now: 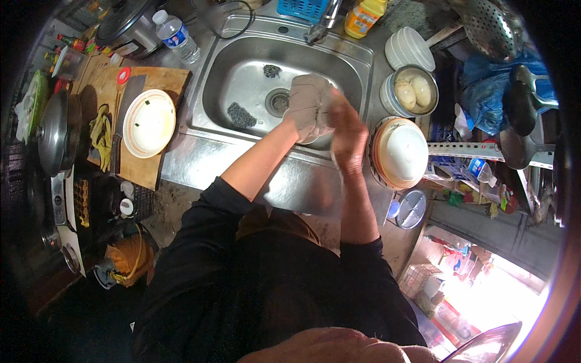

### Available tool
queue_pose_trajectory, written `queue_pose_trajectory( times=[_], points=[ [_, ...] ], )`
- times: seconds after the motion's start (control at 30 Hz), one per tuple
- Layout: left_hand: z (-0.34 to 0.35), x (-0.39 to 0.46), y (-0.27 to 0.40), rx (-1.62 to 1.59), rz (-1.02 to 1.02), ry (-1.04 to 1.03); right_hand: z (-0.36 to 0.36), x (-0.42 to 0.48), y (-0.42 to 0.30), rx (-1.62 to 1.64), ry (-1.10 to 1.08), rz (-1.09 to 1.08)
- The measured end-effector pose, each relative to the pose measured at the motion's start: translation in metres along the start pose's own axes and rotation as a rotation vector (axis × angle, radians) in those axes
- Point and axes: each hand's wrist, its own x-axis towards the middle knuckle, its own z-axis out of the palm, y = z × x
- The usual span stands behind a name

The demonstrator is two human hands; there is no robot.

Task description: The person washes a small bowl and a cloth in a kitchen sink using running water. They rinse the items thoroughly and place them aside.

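A grey-brown cloth (311,102) is bunched over the right side of the stainless steel sink (231,68). My left hand (295,126) is on the cloth, which hides its fingers. My right hand (348,129), blurred by motion, is at the cloth's right edge with its fingers curled. Part of a pale rim (308,140), perhaps of a bowl, shows below the cloth; the rest is covered. Two dark scouring pads (240,115) lie in the basin on either side of the drain (278,102).
Stacked bowls (406,149) stand right of the sink, below a container of two pale oval items (412,93). Left, a cutting board (136,174) carries a white bowl (149,122), a cleaver (129,97) and yellow gloves (102,136). The faucet (317,31) is behind the basin.
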Motion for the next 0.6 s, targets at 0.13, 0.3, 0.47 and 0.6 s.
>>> queue_pose_trajectory(
  times=[0.13, 0.3, 0.47, 0.6],
  points=[
    [0.084, -0.033, -0.055, -0.374, -0.483, 0.371, 0.032, -0.02, -0.014, -0.649, -0.134, -0.381],
    [0.011, -0.031, -0.024, -1.163, -0.776, 0.3, 0.018, 0.008, 0.013, 0.03, 0.031, 0.352],
    [-0.029, -0.053, -0.032, -1.955, -0.623, 0.198, 0.02, 0.01, 0.02, 0.835, -0.025, 0.464],
    [-0.035, -0.073, -0.015, -2.09, -0.59, 0.331, 0.036, 0.003, 0.005, 0.963, 0.101, 0.705]
  ],
)
